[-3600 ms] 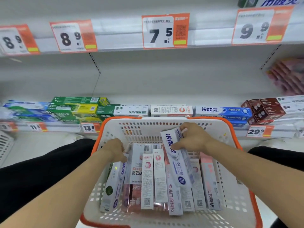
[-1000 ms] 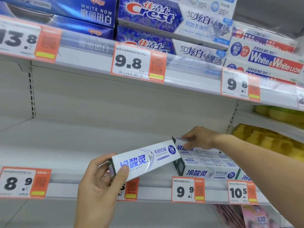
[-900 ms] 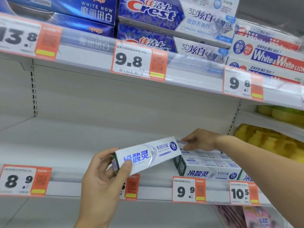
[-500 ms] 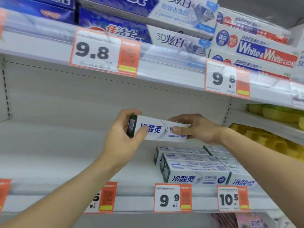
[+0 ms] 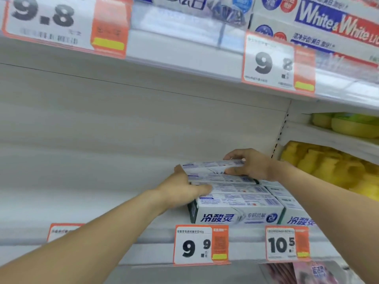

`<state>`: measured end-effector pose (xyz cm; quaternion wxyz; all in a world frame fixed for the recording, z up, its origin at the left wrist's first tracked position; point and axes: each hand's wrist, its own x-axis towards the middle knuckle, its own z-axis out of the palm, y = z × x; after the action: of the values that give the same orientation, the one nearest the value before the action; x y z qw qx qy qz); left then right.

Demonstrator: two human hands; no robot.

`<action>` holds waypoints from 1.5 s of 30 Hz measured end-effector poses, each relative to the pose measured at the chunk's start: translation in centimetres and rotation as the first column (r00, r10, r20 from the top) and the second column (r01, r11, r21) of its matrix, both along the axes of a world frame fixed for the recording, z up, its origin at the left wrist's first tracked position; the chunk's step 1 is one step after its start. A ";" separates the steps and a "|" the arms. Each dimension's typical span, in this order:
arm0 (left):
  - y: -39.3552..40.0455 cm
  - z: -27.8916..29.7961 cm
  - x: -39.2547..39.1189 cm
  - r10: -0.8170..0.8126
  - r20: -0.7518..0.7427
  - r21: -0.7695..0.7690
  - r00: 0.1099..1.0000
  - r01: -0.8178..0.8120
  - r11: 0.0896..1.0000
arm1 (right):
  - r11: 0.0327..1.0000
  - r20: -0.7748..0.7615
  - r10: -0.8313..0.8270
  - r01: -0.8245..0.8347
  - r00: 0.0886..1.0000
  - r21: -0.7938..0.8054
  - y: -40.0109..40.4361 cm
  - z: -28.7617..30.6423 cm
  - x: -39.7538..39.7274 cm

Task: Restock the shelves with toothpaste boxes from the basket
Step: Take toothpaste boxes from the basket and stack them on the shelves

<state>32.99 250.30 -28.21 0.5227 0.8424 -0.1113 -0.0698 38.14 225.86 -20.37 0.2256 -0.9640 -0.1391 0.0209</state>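
Shelf: the white shelf runs across the middle of the view, its back panel plain and pale, its front rail carrying price tags.
Upper shelf: the upper shelf above holds blue Crest-style cartons and White & White boxes at the right, with two 9.8 price tags on its rail.
Neighbouring bay: to the right, past the slotted upright, yellow packages lie stacked, too blurred to name.
Stocked row: white-and-blue toothpaste boxes lie lengthways at the front of the shelf, side by side and touching, directly above the 9.9 price tag; a second row starts just to the right, above the 10.5 price tag.
Box in hand: the toothpaste box sits on top of the stocked row, towards the back, long side facing out.
Right hand: the right hand is clamped on the box's right end, fingers over the top, thumb on the front face.
Left hand: the left hand is at the box's left end, fingers curled round it as far as the blur allows, thumb lying along the top of the row beneath.
Lower left tag: a partly hidden orange tag shows behind the left forearm.
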 end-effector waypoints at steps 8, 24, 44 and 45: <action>-0.3 0.8 -0.8 0.029 -0.008 0.044 1.000 -0.029 0.999 | 0.996 0.201 -0.029 0.044 0.979 -0.072 -2.7 0.4 -3.1; -3.6 5.3 -1.4 0.079 -0.023 0.549 0.997 -0.053 0.834 | 0.917 -0.009 -0.191 0.175 0.982 -0.357 -10.2 -2.9 -5.7; -10.8 4.6 -2.3 -0.178 0.100 0.847 0.979 0.010 0.531 | 0.948 0.058 -0.118 0.130 0.991 -0.292 -10.2 -2.9 -5.9; -10.9 4.6 -2.2 -0.176 0.096 0.851 0.980 0.011 0.525 | 0.944 0.037 -0.111 0.117 0.993 -0.310 -10.3 -2.8 -6.0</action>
<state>30.79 239.45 -23.59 0.0329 0.9852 -0.1528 -0.0707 32.18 215.53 -23.12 0.0703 -0.9941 -0.0803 0.0205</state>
